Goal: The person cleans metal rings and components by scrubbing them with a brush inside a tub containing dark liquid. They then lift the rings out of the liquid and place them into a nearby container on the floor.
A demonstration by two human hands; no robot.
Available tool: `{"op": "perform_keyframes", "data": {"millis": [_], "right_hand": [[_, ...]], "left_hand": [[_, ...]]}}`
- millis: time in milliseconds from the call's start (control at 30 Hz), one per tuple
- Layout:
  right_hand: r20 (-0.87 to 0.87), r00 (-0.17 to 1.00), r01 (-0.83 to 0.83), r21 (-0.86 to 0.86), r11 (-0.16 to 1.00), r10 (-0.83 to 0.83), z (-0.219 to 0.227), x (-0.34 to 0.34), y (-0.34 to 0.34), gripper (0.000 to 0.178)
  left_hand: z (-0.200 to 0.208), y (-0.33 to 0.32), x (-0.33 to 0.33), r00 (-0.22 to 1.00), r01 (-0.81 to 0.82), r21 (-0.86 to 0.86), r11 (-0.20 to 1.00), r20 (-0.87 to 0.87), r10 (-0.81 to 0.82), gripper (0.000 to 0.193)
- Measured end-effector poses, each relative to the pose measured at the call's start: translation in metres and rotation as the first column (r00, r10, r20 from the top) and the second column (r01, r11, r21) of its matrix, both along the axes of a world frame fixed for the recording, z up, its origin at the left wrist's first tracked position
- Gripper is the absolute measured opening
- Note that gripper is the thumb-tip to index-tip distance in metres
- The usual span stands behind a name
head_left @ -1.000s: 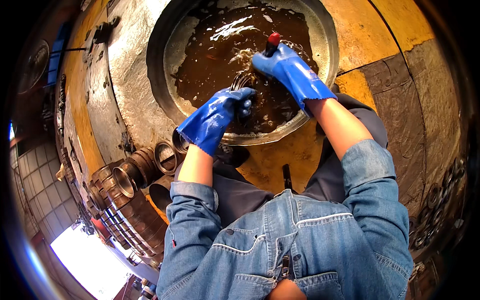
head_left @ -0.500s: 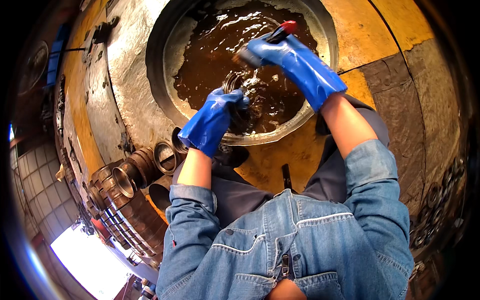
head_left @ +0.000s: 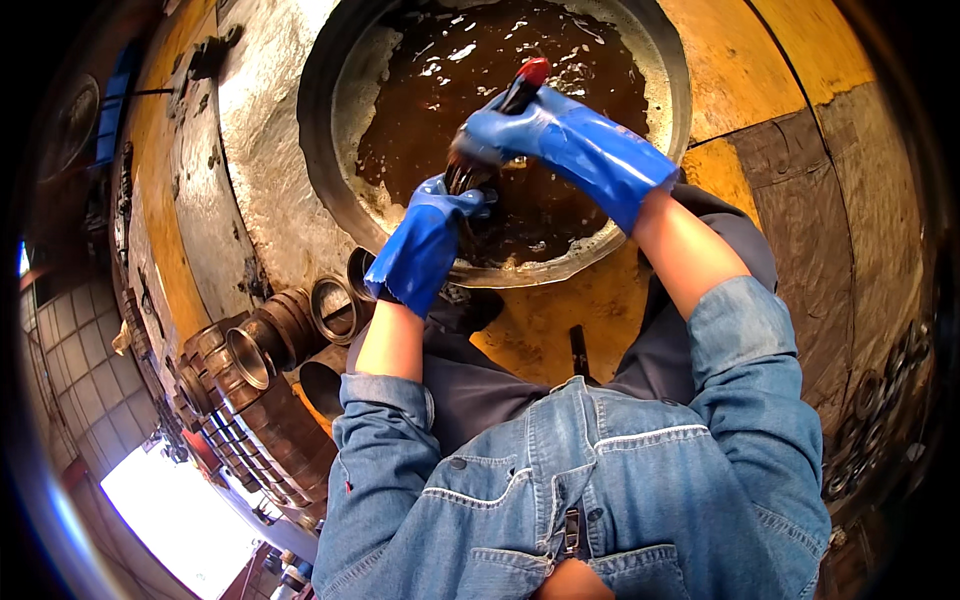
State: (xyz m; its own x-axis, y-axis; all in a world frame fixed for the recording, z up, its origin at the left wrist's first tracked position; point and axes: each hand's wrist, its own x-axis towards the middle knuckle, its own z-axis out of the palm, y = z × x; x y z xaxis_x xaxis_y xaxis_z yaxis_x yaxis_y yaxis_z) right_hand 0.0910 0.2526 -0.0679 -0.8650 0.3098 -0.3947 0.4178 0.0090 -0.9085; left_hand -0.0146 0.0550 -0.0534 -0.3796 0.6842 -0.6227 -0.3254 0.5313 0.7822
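Observation:
In a blue rubber glove, my right hand (head_left: 503,132) is closed around a brush (head_left: 528,82) with a black handle and red tip. Its bristle end points down toward my left hand (head_left: 438,212), which wears a matching glove. The left fingers grip a dark, ring-like metal part (head_left: 467,180), partly hidden by the glove and the brush. Brush and part meet, or nearly so, above a round metal basin (head_left: 322,150) of brown liquid, with foam along its inner wall.
Several metal rings (head_left: 333,306) and cylindrical sleeves stand left of my left forearm, beside a rusty machined part (head_left: 270,425). Stained metal plates (head_left: 265,130) lie left of the basin. Yellow-and-brown flooring (head_left: 790,190) spreads to the right, with more small rings (head_left: 880,400) at the far right.
My right hand has come down and left, bringing the brush from above the liquid onto or close to the metal part. My left hand has barely shifted and still holds the part.

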Motion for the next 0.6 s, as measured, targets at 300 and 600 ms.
{"op": "perform_keyframes", "data": {"millis": [300, 600], "right_hand": [[0.226, 0.951, 0.161, 0.221, 0.962, -0.211, 0.028, 0.025, -0.002, 0.043], [0.05, 0.884, 0.443, 0.234, 0.866, -0.466, -0.003, 0.039, 0.015, 0.049]], "left_hand": [[0.015, 0.008, 0.006, 0.996, 0.091, -0.064, 0.994, -0.016, -0.093, 0.018], [-0.005, 0.025, 0.001, 0.969, 0.075, -0.135, 0.988, 0.246, -0.04, 0.024]]}}
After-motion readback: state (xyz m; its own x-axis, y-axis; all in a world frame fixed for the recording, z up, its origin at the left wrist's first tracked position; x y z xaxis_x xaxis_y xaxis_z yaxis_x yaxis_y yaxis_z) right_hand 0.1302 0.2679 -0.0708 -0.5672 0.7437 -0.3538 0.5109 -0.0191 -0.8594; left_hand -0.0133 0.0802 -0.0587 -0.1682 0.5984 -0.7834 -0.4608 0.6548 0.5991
